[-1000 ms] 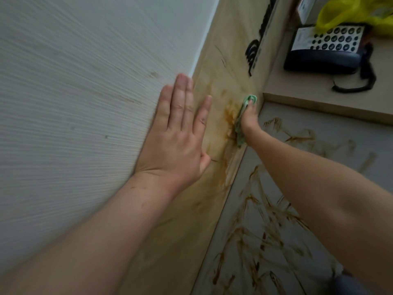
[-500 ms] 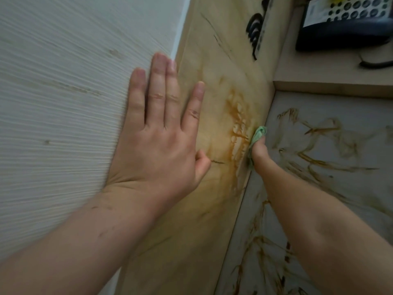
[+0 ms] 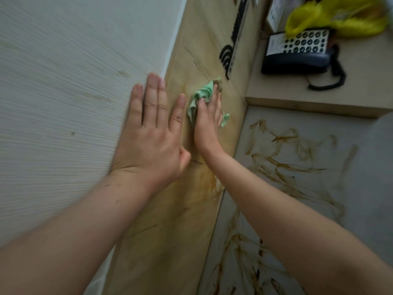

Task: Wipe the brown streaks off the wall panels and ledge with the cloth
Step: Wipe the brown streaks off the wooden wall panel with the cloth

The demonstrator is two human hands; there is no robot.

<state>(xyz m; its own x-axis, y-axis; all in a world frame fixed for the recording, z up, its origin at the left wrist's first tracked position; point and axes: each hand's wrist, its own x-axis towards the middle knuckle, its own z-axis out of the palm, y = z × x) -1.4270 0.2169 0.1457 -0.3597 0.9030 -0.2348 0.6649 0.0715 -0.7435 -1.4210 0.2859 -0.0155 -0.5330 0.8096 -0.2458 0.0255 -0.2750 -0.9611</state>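
My right hand [image 3: 207,124] presses a bunched green cloth [image 3: 202,94] against the tan wooden wall panel [image 3: 170,220], with the thumb side tucked into the folds. A faded brown smear [image 3: 212,182] shows on the panel below my wrist. Just left of it, my left hand [image 3: 153,135] lies flat with straight fingers on the white textured wall [image 3: 63,103], its little finger over the panel's edge. The grey ledge surface [image 3: 361,167] to the right carries many brown streaks [image 3: 287,165].
A dark desk phone [image 3: 297,54] and a yellow plastic bag [image 3: 340,18] sit on a wooden shelf [image 3: 350,99] at the upper right. A black coiled cord [image 3: 226,58] hangs against the panel just above the cloth.
My right hand has carried the cloth up and left from the panel's corner edge onto the panel face, beside my left hand. The dark streaks there look wiped fainter. The left hand stayed put.
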